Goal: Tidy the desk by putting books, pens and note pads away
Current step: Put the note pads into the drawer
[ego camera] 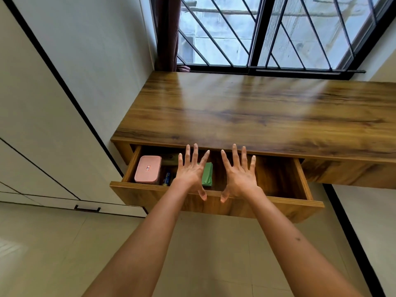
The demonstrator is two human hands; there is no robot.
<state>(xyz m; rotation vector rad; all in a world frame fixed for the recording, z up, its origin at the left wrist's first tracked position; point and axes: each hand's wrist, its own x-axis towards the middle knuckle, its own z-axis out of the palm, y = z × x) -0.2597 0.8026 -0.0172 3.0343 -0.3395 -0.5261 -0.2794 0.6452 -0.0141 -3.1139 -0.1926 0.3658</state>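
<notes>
wooden worktop (257, 112), wall-mounted under a barred window (267, 33), its top surface bare wood grain with window glare. one drawer (214, 202) beneath the front edge, pulled out, wooden front panel facing the floor view. drawer contents, left part: pink box (147, 169) with a small label on its lid, lying flat against the left wall of the drawer; just right of it a blue and yellow pen-like item (166, 179), partly hidden; a green note pad (207, 174) near the middle, partly covered by the left hand. right part of the drawer shows bare wood. left hand (191, 174) held over the drawer, palm down, fingers straight and spread, holding nothing. right hand (240, 174) beside it, likewise flat and spread, holding nothing; thumbs of both hands lie over the drawer front; whether they touch it cannot be told. white cupboard doors (42, 125) with black trim at left; pale tiled floor (64, 254) below.
</notes>
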